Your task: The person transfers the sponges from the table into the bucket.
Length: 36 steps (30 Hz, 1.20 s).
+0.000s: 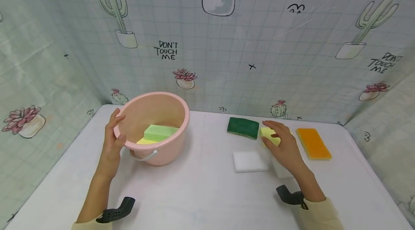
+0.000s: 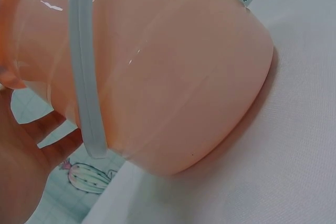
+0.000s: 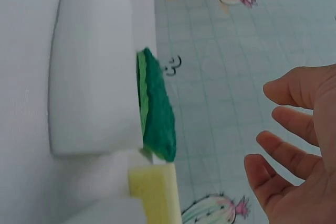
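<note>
My left hand (image 1: 112, 143) grips the left side of the rim of a pink bucket (image 1: 166, 154), with the thumb and fingers at the rim. A light green sponge block (image 1: 160, 132) and a yellow piece (image 1: 146, 141) lie inside it. The bucket's pale handle (image 2: 86, 66) hangs down its outer wall. Over a small yellow sponge (image 1: 266, 133) hovers my right hand (image 1: 285, 147), fingers spread and loosely bent, nothing between them. In the right wrist view these fingers are apart from the yellow sponge (image 3: 155, 190).
A dark green scouring pad (image 1: 243, 127) lies behind a white sponge block (image 1: 249, 162). Another white block (image 1: 281, 169) is partly hidden under my right wrist. At the right lies an orange-topped sponge (image 1: 313, 144). A cactus-print cloth (image 1: 220, 49) hangs behind the white table (image 1: 201, 194).
</note>
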### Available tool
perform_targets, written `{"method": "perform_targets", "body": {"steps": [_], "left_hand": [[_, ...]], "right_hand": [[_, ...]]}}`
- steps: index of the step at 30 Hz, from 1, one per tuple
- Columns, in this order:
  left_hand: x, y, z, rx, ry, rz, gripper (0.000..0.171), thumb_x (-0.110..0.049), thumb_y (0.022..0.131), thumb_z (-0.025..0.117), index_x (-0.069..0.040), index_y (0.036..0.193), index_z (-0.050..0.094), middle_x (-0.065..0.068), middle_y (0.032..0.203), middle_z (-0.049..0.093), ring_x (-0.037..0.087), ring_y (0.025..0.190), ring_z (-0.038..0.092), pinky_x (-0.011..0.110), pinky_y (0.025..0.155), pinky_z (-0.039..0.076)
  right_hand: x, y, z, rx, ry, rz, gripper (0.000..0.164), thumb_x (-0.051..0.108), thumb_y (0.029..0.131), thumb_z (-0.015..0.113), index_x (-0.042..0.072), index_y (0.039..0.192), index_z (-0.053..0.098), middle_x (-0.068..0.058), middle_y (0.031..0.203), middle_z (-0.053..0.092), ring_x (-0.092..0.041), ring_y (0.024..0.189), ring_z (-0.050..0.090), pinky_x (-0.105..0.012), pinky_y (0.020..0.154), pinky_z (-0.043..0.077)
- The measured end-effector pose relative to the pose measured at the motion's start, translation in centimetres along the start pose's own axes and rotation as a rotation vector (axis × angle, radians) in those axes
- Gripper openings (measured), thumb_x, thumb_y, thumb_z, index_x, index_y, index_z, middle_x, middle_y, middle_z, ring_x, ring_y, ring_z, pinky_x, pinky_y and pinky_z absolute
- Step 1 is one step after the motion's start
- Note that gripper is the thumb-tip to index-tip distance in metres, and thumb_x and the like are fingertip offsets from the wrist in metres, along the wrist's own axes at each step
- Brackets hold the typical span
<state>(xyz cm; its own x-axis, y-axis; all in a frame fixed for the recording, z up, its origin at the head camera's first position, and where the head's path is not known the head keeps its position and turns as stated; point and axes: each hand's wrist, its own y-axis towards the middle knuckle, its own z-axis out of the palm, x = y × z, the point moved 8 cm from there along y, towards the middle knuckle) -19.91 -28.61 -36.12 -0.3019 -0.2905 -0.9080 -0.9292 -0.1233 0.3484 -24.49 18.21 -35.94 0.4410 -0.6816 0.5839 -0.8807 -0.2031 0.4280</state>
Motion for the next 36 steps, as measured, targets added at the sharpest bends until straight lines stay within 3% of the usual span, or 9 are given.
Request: {"method": "perform_targets", "body": {"steps": [6, 15, 22, 27, 36], "left_hand": [[0.0, 0.0, 0.1, -0.017, 0.024, -0.017, 0.057, -0.024, 0.093, 0.044, -0.024, 0.147, 0.027, -0.021, 0.155, 0.007, 0.018, 0.142, 0.017, 0.059, 0.108, 0.022], [0.0, -0.2, -0.2, -0.016, 0.001, -0.007, 0.056, -0.024, 0.094, 0.042, -0.022, 0.147, 0.028, -0.018, 0.156, 0.007, 0.019, 0.142, 0.016, 0.054, 0.110, 0.021], [0.0, 0.0, 0.1, 0.002, 0.015, -0.002, 0.056, -0.024, 0.094, 0.042, -0.022, 0.148, 0.027, -0.018, 0.156, 0.006, 0.019, 0.142, 0.015, 0.057, 0.109, 0.020], [0.0, 0.0, 0.0, -0.001, 0.019, -0.003, 0.056, -0.024, 0.094, 0.041, -0.022, 0.148, 0.026, -0.017, 0.157, 0.006, 0.018, 0.142, 0.014, 0.057, 0.110, 0.019], [0.1, -0.1, 0.0, -0.010, -0.002, -0.002, 0.055, -0.025, 0.094, 0.042, -0.023, 0.147, 0.028, -0.017, 0.156, 0.007, 0.018, 0.143, 0.014, 0.053, 0.111, 0.018]], "right_hand": [[-2.7, -0.5, -0.9, -0.017, -0.012, 0.061, 0.047, 0.006, 0.089, 0.066, 0.006, 0.133, 0.052, -0.017, 0.134, 0.048, -0.036, 0.116, 0.045, -0.054, 0.086, 0.048], [-6.3, -1.5, -1.9, -0.046, -0.047, 0.202, 0.042, 0.011, 0.092, 0.062, 0.004, 0.133, 0.052, -0.022, 0.136, 0.045, -0.041, 0.118, 0.043, -0.057, 0.091, 0.044], [-8.5, -2.4, -3.2, -0.039, -0.108, 0.327, 0.047, 0.020, 0.095, 0.059, 0.001, 0.137, 0.047, -0.027, 0.140, 0.040, -0.046, 0.126, 0.034, -0.064, 0.099, 0.031], [-9.5, -2.7, -3.4, -0.046, -0.105, 0.334, 0.048, 0.020, 0.095, 0.059, 0.000, 0.137, 0.047, -0.028, 0.140, 0.038, -0.048, 0.127, 0.032, -0.065, 0.101, 0.025], [-10.8, -3.0, -3.1, -0.019, -0.098, 0.364, 0.052, 0.024, 0.094, 0.060, -0.002, 0.137, 0.046, -0.029, 0.141, 0.036, -0.048, 0.127, 0.031, -0.064, 0.100, 0.029]]}}
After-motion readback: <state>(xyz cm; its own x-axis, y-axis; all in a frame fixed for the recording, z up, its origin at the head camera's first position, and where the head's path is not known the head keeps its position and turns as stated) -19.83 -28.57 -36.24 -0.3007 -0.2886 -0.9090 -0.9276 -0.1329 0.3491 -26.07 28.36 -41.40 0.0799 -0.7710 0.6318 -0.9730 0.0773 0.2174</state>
